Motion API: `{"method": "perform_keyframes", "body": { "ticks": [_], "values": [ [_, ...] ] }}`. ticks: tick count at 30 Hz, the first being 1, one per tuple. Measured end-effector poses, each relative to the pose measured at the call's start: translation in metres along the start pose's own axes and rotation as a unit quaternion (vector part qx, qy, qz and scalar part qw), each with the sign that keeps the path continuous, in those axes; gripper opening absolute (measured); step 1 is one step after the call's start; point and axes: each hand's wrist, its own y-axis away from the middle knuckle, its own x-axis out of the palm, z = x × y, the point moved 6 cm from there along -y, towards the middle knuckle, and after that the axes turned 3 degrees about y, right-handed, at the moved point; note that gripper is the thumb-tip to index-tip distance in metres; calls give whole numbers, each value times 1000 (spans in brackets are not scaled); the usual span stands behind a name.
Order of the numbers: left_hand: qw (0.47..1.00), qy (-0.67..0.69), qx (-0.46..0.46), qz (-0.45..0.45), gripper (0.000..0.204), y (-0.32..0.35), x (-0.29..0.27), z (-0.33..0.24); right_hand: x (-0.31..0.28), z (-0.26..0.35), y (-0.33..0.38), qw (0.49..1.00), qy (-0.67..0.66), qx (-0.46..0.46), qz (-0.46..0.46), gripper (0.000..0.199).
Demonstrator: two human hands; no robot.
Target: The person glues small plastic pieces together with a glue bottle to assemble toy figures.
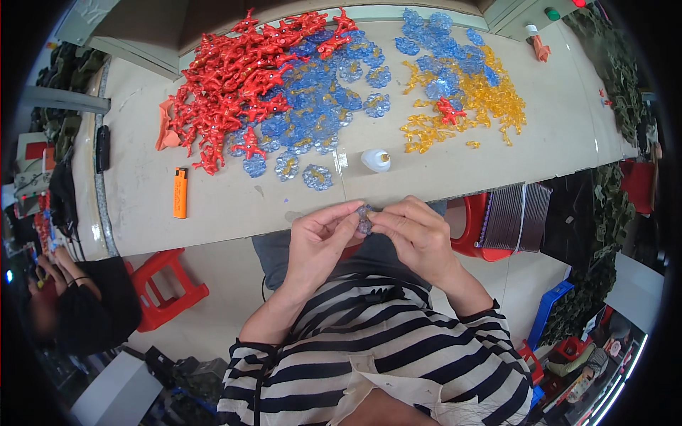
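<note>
Between my two hands, just off the table's near edge, is a small translucent bluish plastic piece (pixel 364 220). My left hand (pixel 323 234) pinches it from the left with thumb and fingers. From the right, the fingertips of my right hand (pixel 415 231) press together on the same piece; anything else inside that pinch is hidden. Beyond my hands stands a small white bottle (pixel 375 160) with a yellowish tip. Nearby lie blue translucent flower-shaped pieces (pixel 317 177), some with yellow parts on them.
A heap of glossy red figures (pixel 241 71) covers the table's (pixel 405 181) far left, beside more blue pieces (pixel 312 106). Small yellow translucent pieces (pixel 497 92) are spread at right. An orange lighter (pixel 180 193) lies at left. Red stools (pixel 167 287) and another person (pixel 85 298) are below left.
</note>
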Motion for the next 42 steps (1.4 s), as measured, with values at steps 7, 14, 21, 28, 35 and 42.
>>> {"method": "perform_keyframes", "body": {
  "ticks": [7, 14, 21, 28, 35, 42],
  "values": [
    [956, -226, 163, -93, 22, -17, -1, -24, -12, -15, -12, 995, -19, 94, -38, 22],
    [801, -457, 329, -204, 23, -16, 12, -62, -12, -30, -40, 983, 44, 124, -130, 38],
    [595, -707, 373, -86, 40, -20, 35, -51, -23, -28, -26, 988, 48, 89, -118, 31],
    [577, -632, 513, -59, 34, 11, 50, -52, -60, -60, 16, 960, -52, 188, -201, 27],
    [790, -566, 69, 226, 23, -13, 14, 99, -117, -112, 12, 928, -45, 127, -348, 25],
    [798, -500, -34, 336, 38, -71, -147, 385, -129, -131, -20, 918, -44, 103, -380, 24]
  ]
}}
